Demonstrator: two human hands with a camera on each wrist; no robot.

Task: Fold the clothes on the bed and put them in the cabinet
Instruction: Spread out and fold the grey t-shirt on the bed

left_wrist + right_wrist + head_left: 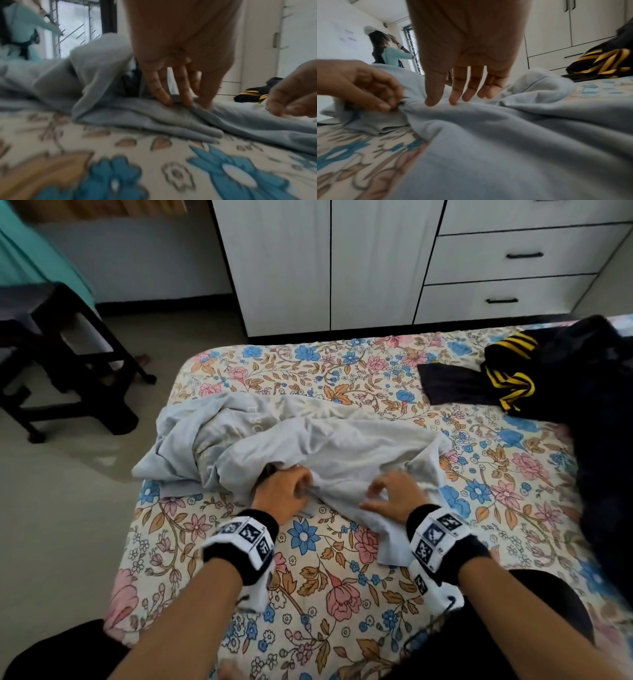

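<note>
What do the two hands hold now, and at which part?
The left hand pinches the crumpled light grey-blue cloth garment at a fold of its near edge. The right hand only touches it with its fingertips.

The light blue shirt (274, 436) is soft, matt cloth, all crumpled. The bed sheet (308, 559) is smooth flowery cloth. The cabinet (342, 261) looks like white painted wood with dark handles.

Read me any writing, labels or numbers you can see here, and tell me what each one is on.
Pale lettering on the light blue garment: folded into creases, too faint to read.
Square coded markers on the wrist bands: patterns only; any digits are too blurred to read.
Papers on the wall: too small to read.
</note>
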